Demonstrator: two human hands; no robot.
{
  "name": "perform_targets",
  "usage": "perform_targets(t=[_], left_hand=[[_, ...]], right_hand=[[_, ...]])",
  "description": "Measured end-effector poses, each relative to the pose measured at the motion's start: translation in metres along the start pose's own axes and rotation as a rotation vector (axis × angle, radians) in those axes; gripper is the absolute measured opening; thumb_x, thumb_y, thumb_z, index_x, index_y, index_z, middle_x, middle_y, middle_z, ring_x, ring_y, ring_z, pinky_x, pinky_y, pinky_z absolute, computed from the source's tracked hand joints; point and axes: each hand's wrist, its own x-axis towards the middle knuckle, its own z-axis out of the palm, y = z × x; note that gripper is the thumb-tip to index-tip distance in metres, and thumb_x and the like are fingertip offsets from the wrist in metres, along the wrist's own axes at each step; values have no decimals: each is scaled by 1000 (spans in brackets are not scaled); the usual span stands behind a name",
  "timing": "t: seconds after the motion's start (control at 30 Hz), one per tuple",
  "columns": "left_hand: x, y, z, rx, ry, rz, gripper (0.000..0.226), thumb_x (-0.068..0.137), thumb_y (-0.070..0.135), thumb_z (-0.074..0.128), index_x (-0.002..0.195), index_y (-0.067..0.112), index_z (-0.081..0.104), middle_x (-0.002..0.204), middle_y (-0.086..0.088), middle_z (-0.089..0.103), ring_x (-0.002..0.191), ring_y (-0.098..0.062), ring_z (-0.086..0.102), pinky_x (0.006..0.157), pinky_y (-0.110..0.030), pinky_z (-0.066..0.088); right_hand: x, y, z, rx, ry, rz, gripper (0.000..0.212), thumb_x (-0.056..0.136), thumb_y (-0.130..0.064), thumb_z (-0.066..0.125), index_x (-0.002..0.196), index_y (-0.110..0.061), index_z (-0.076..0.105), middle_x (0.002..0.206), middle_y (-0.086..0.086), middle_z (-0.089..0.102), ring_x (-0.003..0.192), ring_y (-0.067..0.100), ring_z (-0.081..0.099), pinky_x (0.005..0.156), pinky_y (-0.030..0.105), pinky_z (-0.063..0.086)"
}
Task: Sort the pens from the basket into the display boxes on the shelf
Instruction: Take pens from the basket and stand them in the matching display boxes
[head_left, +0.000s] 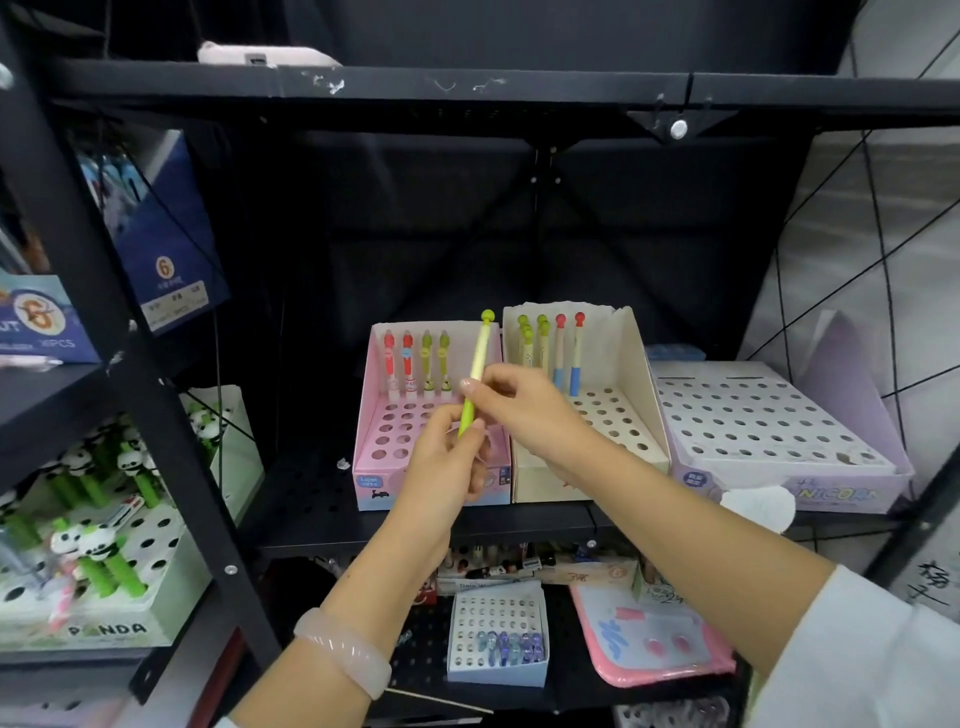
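You hold one pale-yellow pen with a lime-green grip and a green ball top (477, 375) in both hands, upright and tilted slightly, in front of the pink cardboard display box (375, 415) on the black metal shelf (311, 499). Your left hand (447, 462) pinches the pen's green lower end between thumb and fingers; your right hand (519, 405) pinches its barrel just above, thumb and forefinger curled round it. The pen's ball top rises above the pink box's back wall.

At the back of that pink box stand four pens — two red, two green — with open holes in front of them. Just right of the pink box, touching it, sits a cream cardboard display box (634, 395) with green-topped and red-topped pens in its back row. Further right of the pink box lies a lilac display box (779, 467) — its holes show no pens.
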Motion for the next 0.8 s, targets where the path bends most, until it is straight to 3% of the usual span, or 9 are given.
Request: perform_targets(t=[0.07, 0.17, 0.23, 0.33, 0.4, 0.5, 0.6, 0.73, 0.8], left_hand=[[1, 2, 1, 85, 22, 51, 17, 96, 19, 46, 87, 30, 54, 75, 8, 57, 54, 1, 51, 53, -15, 42], [3, 7, -8, 337, 35, 213, 23, 95, 19, 48, 106, 39, 51, 106, 24, 53, 90, 13, 51, 78, -9, 40], [7, 10, -20, 526, 21, 283, 35, 95, 20, 47, 128, 31, 46, 122, 23, 43, 111, 6, 41, 93, -15, 31], [12, 14, -35, 702, -37, 294, 43, 95, 22, 47, 137, 29, 38, 139, 13, 38, 128, -5, 33, 96, -17, 22], [14, 15, -41, 763, -55, 302, 44, 95, 21, 47, 138, 27, 37, 143, 6, 39, 131, -9, 34, 97, -17, 23], [17, 15, -48, 799, -69, 302, 46, 95, 22, 47, 140, 24, 36, 143, 4, 42, 131, -11, 36, 99, -19, 24], [17, 13, -52, 833, -86, 315, 45, 95, 25, 47, 139, 25, 37, 142, 3, 43, 130, -11, 38, 100, -21, 26], [17, 10, -54, 835, -85, 320, 45, 95, 26, 47, 139, 25, 38, 141, 3, 44, 129, -10, 38, 98, -20, 27], [16, 8, -55, 828, -85, 320, 45, 95, 26, 47, 139, 25, 38, 140, 3, 45, 126, -7, 39, 97, -20, 28]], right_hand=[[0, -4, -3, 24, 49, -30, 20, 93, -26, 53, 79, -16, 62, 81, 9, 63, 74, 13, 58, 74, 31, 52], [7, -2, -23, 96, 211, -34, 16, 94, -24, 53, 84, -14, 60, 75, -1, 62, 67, 6, 60, 64, 19, 52], [11, 5, -42, 114, 307, -23, 15, 94, -22, 53, 82, -17, 58, 71, -3, 61, 62, 6, 59, 60, 17, 51], [14, 23, -63, 3, 422, -24, 12, 94, -22, 53, 83, -19, 56, 71, -2, 61, 59, 6, 59, 57, 13, 50], [16, 35, -69, -144, 463, -18, 11, 94, -24, 54, 84, -19, 57, 71, -3, 63, 63, 5, 61, 56, 9, 47], [22, 51, -67, -213, 430, 0, 10, 93, -22, 54, 84, -18, 56, 74, 0, 64, 71, 15, 63, 64, 21, 50], [29, 56, -65, -294, 418, -31, 9, 93, -24, 54, 85, -20, 57, 72, -3, 63, 72, 14, 63, 66, 24, 51], [35, 54, -63, -406, 422, -76, 9, 93, -26, 54, 84, -26, 54, 65, -10, 58, 62, 6, 58, 55, 17, 43], [35, 58, -62, -417, 428, -48, 9, 93, -27, 55, 85, -22, 56, 67, -7, 60, 63, 9, 60, 56, 21, 46]])
